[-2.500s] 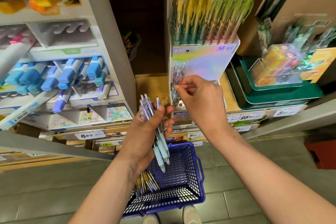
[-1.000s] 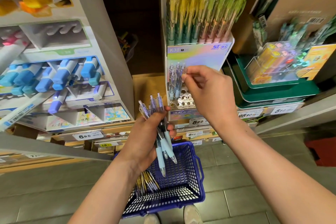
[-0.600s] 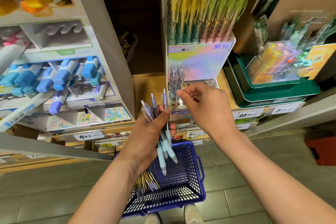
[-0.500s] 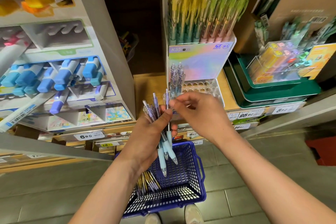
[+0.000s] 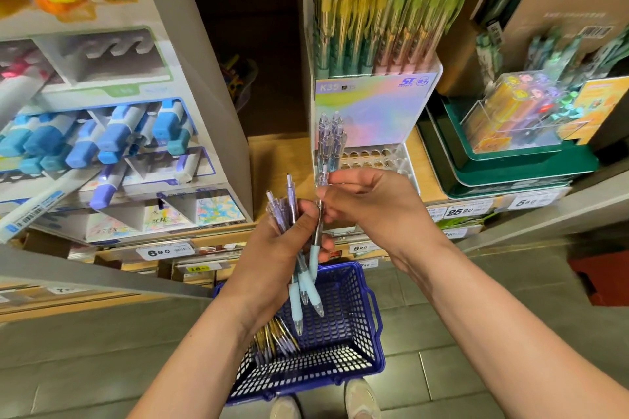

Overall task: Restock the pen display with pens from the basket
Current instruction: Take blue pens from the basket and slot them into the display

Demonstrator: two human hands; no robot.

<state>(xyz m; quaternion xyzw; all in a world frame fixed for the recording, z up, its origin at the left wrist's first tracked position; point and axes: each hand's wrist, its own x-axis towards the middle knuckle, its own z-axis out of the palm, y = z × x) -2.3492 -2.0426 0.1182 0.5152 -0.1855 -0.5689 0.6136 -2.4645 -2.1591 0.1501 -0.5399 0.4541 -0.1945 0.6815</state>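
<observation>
Several pens stand in the display beyond the right hand.

Warm, fairly bright shop light; the recess between the grey shelf units is dark. The upright yellow-green plastic pens are motion-blurred, and straight lines bow near the edges.

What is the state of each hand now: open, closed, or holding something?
Left hand: closed, holding a bunch of pens.
Right hand: closed, pinching one pen of that bunch.
</observation>
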